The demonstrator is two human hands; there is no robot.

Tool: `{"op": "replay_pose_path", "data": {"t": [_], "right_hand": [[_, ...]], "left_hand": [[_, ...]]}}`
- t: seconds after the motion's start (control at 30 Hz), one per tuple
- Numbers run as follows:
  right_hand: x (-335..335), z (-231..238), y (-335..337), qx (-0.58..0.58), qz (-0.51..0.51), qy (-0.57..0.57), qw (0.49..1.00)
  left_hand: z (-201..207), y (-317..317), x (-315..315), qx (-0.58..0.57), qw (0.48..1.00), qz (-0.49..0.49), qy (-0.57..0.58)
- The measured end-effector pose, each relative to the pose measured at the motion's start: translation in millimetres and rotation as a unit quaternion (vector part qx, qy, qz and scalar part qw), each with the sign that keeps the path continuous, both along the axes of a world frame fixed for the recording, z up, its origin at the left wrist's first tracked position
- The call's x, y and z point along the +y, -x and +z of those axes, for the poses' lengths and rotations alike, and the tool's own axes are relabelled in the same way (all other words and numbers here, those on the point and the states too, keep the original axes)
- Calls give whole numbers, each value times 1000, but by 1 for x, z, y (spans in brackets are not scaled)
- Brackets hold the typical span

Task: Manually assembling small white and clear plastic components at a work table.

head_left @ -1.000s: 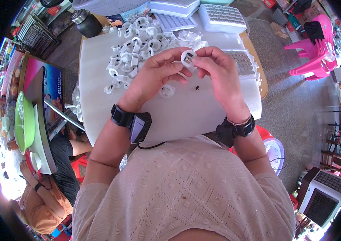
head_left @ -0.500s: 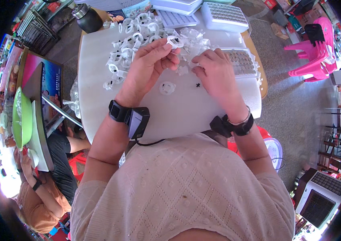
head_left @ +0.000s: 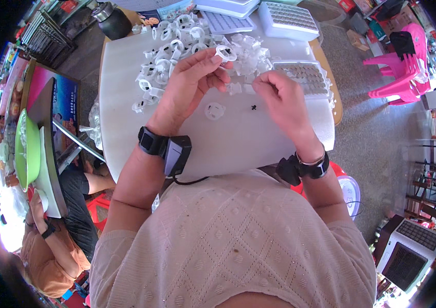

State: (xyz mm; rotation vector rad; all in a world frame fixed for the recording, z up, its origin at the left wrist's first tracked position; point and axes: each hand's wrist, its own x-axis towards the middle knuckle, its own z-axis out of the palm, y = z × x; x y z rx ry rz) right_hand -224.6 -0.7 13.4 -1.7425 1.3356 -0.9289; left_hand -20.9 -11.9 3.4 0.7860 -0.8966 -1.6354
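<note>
My left hand [head_left: 191, 84] pinches a round white plastic ring part [head_left: 226, 53] with a dark bit in its middle, held up over the table. To its right, my right hand [head_left: 285, 102] hovers low over the tabletop, thumb and forefinger pressed together. What they hold, if anything, is too small to make out. A small white plastic piece [head_left: 234, 89] lies between the hands. Nearer me on the table are another round white part [head_left: 214, 110] and a tiny black cross-shaped piece [head_left: 254, 108].
Many white ring parts [head_left: 157, 69] are heaped at the left, beside a heap of translucent pieces [head_left: 248, 49]. A shallow tray of small round pieces [head_left: 307, 77] stands right; white gridded boxes [head_left: 287, 25] and a dark bottle [head_left: 112, 23] are behind. Another person [head_left: 56, 251] sits at left.
My right hand has shifted slightly right and toward me, its fingers drawn closer together. My left hand keeps the ring part in nearly the same place.
</note>
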Motion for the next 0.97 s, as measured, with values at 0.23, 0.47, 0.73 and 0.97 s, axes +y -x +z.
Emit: {"op": "replay_pose_path", "data": {"t": [0.23,0.47,0.73,0.97], "right_hand": [[15,-11,29,260,-66,259,928],[7,-13,41,228,-55,248,940],[9,-14,22,254,-23,264,930],[8,-20,25,265,-9,246,932]], "left_hand": [[3,2,1,-40,999,5,8],[-1,0,-1,-13,1000,-12,12],[-1,1,1,-29,1000,-7,9],[-2,-1,2,-22,1000,-13,6]]}}
